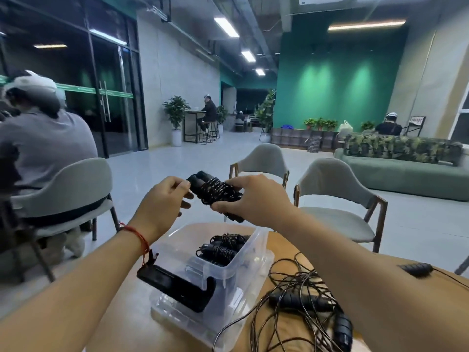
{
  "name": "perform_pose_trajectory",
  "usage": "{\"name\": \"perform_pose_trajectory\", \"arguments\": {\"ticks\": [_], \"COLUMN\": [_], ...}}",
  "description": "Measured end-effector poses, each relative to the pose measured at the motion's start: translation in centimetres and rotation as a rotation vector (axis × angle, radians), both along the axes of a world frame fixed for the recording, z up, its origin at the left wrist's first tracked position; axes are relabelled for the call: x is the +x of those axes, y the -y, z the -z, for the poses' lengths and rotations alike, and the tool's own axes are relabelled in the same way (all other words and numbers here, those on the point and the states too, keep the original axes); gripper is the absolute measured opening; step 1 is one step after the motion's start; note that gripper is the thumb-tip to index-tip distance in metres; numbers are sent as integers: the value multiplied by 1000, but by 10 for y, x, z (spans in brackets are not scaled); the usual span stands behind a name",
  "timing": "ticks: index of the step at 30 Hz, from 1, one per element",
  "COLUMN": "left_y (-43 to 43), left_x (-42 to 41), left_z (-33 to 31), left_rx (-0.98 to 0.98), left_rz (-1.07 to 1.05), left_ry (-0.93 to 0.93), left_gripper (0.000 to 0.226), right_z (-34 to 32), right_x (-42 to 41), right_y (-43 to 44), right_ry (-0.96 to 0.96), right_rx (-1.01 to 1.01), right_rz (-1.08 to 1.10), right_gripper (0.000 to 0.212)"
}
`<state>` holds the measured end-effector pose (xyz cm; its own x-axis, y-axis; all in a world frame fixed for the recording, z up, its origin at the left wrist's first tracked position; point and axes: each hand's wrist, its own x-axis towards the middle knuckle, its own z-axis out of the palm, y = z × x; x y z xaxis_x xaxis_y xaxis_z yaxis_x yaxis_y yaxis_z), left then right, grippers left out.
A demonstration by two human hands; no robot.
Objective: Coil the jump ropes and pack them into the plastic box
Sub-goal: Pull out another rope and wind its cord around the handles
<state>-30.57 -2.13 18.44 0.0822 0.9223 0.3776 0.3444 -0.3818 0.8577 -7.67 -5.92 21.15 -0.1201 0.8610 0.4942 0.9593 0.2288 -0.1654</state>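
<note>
I hold a black coiled jump rope (215,193) in the air above the clear plastic box (256,246). My right hand (251,196) grips its wound middle and lower end. My left hand (165,199) pinches the handle end at the upper left. Two coiled black ropes (223,247) lie inside the box. To the right of the box, loose jump ropes (304,298) with black handles lie tangled on the wooden table (286,243).
A black phone stand (177,288) sits on the box's clear lid (177,316) at the front left. Two grey chairs (335,196) stand beyond the table. A seated person (43,143) is at the left. A green sofa (406,168) is far right.
</note>
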Motion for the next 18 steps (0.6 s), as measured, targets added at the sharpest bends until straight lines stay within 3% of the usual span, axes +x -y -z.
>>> {"name": "perform_pose_trajectory", "arguments": {"ticks": [3, 6, 10, 13, 18], "left_y": [-15, -30, -50, -62, -62], "left_x": [-8, -3, 15, 25, 30], "left_z": [19, 30, 31, 34, 45], "left_rx": [49, 77, 65, 18, 13], "left_rz": [-47, -38, 2, -7, -26], "left_ry": [-305, -544, -812, -950, -1074], "left_gripper": [12, 18, 29, 39, 52], "right_z": [8, 15, 27, 37, 69], "right_x": [0, -3, -9, -13, -20], "right_y": [-24, -52, -75, -92, -115], "right_ry": [125, 310, 415, 453, 547], "right_rx": [-106, -232, -365, -429, -553], "right_rz": [49, 120, 136, 148, 108], "right_gripper": [67, 58, 53, 48, 68]}}
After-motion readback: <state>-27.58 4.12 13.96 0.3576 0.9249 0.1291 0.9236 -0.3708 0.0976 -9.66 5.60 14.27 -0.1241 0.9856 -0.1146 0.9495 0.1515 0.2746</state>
